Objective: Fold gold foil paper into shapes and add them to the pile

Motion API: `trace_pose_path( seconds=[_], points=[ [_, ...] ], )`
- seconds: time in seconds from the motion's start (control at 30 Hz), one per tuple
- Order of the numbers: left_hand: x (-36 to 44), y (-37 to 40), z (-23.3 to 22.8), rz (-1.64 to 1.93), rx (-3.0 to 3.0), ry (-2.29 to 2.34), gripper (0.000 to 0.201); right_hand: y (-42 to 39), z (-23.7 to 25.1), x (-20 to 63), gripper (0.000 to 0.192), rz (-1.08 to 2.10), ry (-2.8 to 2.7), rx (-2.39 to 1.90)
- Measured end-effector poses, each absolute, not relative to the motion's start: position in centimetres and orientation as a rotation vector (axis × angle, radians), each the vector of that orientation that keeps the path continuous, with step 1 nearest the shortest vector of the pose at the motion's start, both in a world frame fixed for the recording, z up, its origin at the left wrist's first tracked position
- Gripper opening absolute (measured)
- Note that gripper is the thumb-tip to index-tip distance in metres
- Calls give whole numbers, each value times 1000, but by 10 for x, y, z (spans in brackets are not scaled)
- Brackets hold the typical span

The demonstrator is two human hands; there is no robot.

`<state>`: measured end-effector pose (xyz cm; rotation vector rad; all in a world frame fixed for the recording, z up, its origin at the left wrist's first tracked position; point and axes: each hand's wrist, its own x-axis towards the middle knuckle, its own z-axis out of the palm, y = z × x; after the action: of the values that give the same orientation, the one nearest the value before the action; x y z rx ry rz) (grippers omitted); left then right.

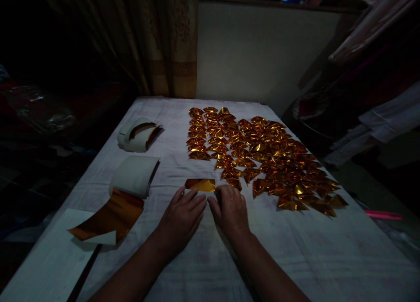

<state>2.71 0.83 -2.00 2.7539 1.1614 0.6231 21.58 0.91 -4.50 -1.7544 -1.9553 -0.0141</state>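
Note:
A small folded piece of gold foil paper (201, 184) lies on the white cloth-covered table (170, 267) in front of me. My left hand (183, 214) rests across its near left part with the fingers stretched out flat. At its right end, my right hand (231, 210) has curled fingers and the thumb close to the paper's corner; the exact grip is partly hidden. Many folded gold foil pieces (259, 149), shaped like little ingots, lie in rows and heaps beyond and right of my hands.
On the left, a curved stack of pale-backed sheets (134, 175) stands behind a gold foil sheet (114, 214) with one corner turned up. Another curled stack (138, 133) sits farther back. A white board (55, 254) lies at the near left. Curtains (164, 39) hang behind the table.

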Motion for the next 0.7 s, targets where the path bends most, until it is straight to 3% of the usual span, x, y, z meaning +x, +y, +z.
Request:
trace_pose_path(
  seconds=[0.17, 0.47, 0.6, 0.7],
  points=[
    [25, 0, -26, 463, 2752, 1159, 53, 9, -45, 216, 12, -29, -1973, -1755],
    [-9, -3, -27, 393, 2831, 1224, 56, 8, -45, 219, 9, -73, -1985, -1673],
    [-13, -4, -28, 353, 2832, 1257, 57, 4, -40, 209, 19, -175, -2070, -1442],
    [-11, -4, -29, 349, 2821, 1277, 57, -5, -38, 197, 31, -64, -2257, -1298]
  ],
)
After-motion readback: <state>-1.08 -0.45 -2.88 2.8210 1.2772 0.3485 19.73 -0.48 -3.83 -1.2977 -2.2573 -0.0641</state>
